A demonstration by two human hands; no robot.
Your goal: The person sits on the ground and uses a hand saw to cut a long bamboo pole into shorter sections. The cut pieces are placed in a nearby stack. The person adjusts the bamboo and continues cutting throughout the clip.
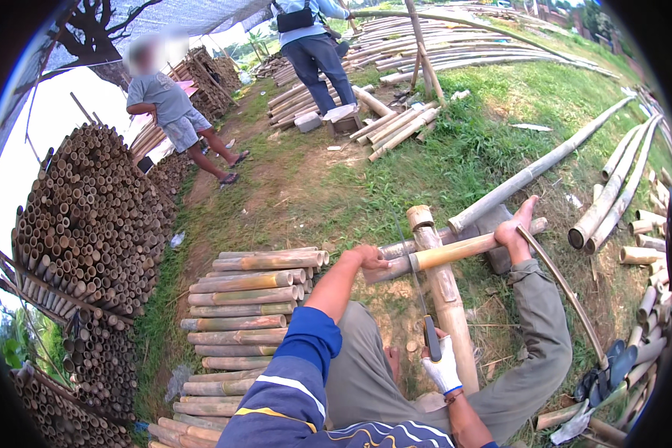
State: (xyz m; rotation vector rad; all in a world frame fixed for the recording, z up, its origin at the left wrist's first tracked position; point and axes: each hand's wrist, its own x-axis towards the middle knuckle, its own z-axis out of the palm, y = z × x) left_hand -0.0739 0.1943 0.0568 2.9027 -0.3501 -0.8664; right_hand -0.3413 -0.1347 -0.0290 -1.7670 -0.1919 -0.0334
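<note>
My left hand is bare and grips a yellowish bamboo pole that lies crosswise over a thicker bamboo log. My right hand, in a white glove, is closed on the dark handle of a hand saw. Its thin blade runs up to the pole just right of my left hand. My bare foot presses on the pole's right end, over a grey block. My knees in grey-green trousers flank the log.
Cut bamboo lengths are stacked to my left, with a tall pile of bamboo beyond. Long poles and short offcuts lie on the grass at right, sandals beside them. Two people stand at the back.
</note>
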